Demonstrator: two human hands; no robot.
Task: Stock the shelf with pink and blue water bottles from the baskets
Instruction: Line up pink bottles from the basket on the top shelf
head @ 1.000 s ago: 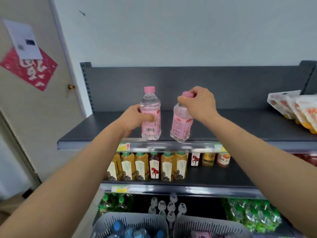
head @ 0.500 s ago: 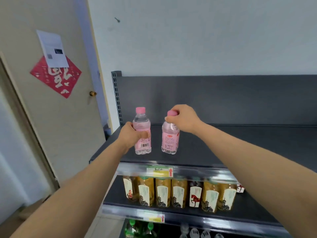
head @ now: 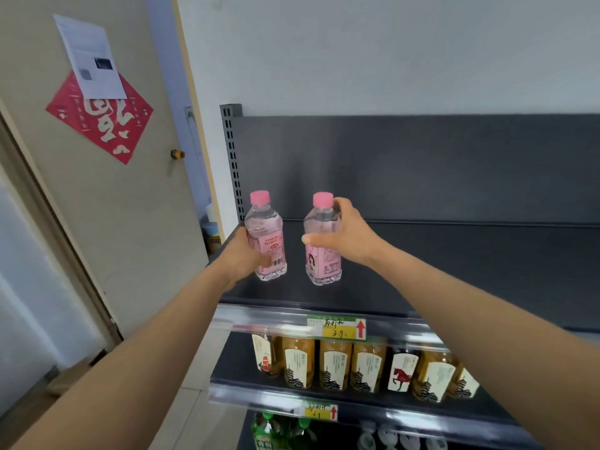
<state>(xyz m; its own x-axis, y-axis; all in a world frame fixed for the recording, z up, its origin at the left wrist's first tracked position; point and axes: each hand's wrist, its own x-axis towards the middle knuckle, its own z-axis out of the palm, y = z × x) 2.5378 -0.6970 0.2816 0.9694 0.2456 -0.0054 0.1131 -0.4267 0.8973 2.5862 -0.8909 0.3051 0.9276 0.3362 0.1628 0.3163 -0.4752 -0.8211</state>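
A beige door (head: 107,222) with paper stuck on it, next to a plain white wall (head: 389,53).
A red diamond-shaped paper (head: 104,125) with pale characters is on the door, its top corner covered by a white printed sheet (head: 91,56). A small brass knob (head: 177,154) sits near the door's right edge. Lower right, under a yellow price tag (head: 337,329) with a red arrow, stands a row of amber drink bottles (head: 334,365), with a dark horse-label bottle (head: 401,373) among them. Blurred green-capped bottles (head: 276,430) show below.
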